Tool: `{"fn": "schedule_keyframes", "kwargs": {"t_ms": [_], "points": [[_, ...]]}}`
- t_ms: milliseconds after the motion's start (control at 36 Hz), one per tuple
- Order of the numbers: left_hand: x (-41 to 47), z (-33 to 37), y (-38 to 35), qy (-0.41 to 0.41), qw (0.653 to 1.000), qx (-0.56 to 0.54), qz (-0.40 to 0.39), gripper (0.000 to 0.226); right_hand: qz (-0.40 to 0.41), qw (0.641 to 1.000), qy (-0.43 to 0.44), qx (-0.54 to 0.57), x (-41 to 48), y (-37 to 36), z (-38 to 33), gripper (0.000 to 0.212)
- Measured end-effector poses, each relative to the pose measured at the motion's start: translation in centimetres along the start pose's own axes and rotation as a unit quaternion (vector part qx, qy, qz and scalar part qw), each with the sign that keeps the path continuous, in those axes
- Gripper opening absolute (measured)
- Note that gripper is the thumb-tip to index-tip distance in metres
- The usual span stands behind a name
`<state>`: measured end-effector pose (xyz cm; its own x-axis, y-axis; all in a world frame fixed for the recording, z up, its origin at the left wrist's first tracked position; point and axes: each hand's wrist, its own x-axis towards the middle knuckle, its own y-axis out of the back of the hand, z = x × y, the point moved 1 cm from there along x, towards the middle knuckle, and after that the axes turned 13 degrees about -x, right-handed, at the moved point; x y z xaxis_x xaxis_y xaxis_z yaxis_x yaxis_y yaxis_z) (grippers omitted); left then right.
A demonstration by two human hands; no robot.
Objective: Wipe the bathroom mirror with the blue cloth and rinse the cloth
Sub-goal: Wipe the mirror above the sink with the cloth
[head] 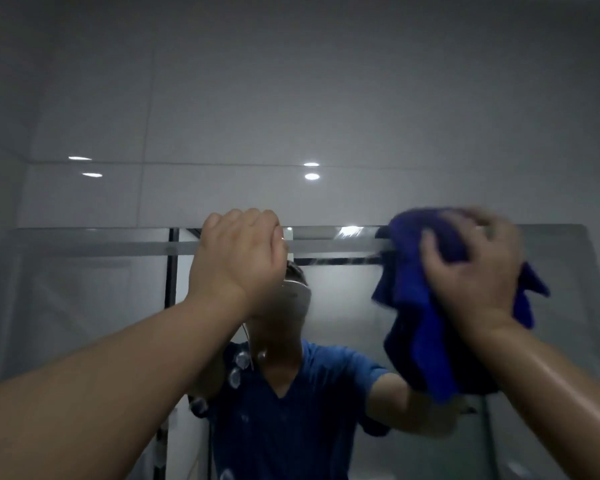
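We press the blue cloth (426, 306) flat against the upper right part of the mirror (343, 299) with our right hand (478, 271), fingers spread over its bunched top so the grip holds the cloth to the glass while its loose folds hang below. Our left hand (239, 254) is curled into a loose fist, holding nothing, at the mirror's top edge, probably to steady us as we reach high. The blurred right hand suggests we are mid-wipe, with rinsing not yet begun.
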<state>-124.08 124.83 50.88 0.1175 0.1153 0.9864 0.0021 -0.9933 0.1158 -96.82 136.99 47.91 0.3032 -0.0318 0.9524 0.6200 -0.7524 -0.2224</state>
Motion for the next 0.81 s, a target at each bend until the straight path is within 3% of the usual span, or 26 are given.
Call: {"fn": "schedule_keyframes", "kwargs": {"t_ms": [83,139,222,306,361,472,583,667,806], "points": [[0.0,0.0,0.0,-0.004,1.0,0.002,0.008,0.022,0.036,0.988,-0.139,-0.055,4.6,-1.7,-1.0,0.044],[0.1,0.1,0.0,-0.008,1.0,0.001,0.011,0.023,0.03,0.986,-0.148,-0.073,4.9,-2.4,-3.9,0.045],[0.1,0.2,0.2,-0.012,1.0,0.001,0.01,0.022,-0.03,0.998,-0.046,-0.042,1.7,-2.8,-10.1,0.047],[0.1,-0.1,0.3,-0.025,1.0,0.011,0.003,0.022,-0.064,0.996,0.068,-0.006,-2.4,-2.5,-14.1,0.065],[0.2,-0.1,0.5,-0.029,1.0,0.009,-0.003,0.023,-0.093,0.991,0.099,0.01,-3.9,-2.4,-14.6,0.071],[0.2,0.1,0.7,-0.026,1.0,0.0,-0.015,0.024,-0.132,0.972,0.194,0.026,-4.9,-1.5,-10.8,0.071],[0.4,0.4,0.5,-0.005,0.999,0.034,-0.028,0.027,-0.119,0.955,0.27,0.005,-5.9,0.1,-4.0,0.073],[0.2,0.9,0.6,0.0,0.999,0.024,-0.023,0.027,-0.086,0.981,0.172,-0.012,-3.5,0.8,1.5,0.074],[0.4,1.0,0.6,-0.01,0.999,0.048,-0.009,0.025,-0.018,0.993,-0.101,-0.059,2.3,2.0,11.2,0.072]]}}
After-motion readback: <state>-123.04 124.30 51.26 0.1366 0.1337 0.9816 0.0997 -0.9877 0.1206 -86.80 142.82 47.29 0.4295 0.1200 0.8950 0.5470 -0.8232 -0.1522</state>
